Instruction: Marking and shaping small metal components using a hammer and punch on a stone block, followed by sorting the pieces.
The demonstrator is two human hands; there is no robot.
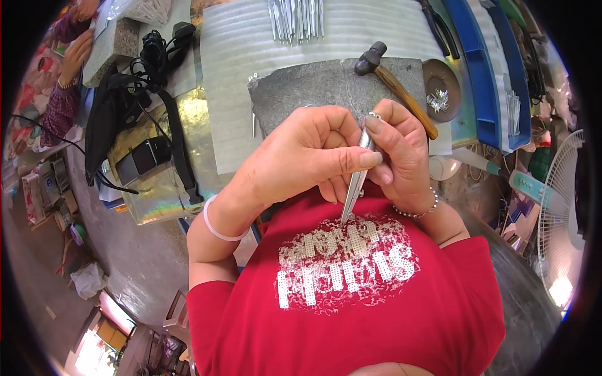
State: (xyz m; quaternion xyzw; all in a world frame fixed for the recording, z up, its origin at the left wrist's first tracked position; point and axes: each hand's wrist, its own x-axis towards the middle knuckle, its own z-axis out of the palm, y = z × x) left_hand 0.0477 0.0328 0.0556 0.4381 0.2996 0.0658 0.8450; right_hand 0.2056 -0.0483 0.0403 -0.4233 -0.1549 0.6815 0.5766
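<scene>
A slim, tapered silver metal piece [355, 188] is held between both hands in front of the red shirt, its narrow end pointing down. My left hand [298, 150] is closed on it, the thumb lying across its upper part. My right hand [404, 147] pinches its top end, where a small shiny bit [374, 115] shows at the fingertips. Just beyond the hands lies a dark grey stone slab [301, 88]. A hammer [401, 91] with a wooden handle rests across the slab's right side. The inner fingers of both hands are partly hidden.
Several similar silver pieces [296, 19] lie on white foam sheet [229, 94]. A round dish [448, 75] holds small silver bits. Pliers [441, 28] and a blue tray [476, 62] are at right, a fan [561, 213] beyond. A black strap bag [169, 119] and another person's hand [75, 57] are left.
</scene>
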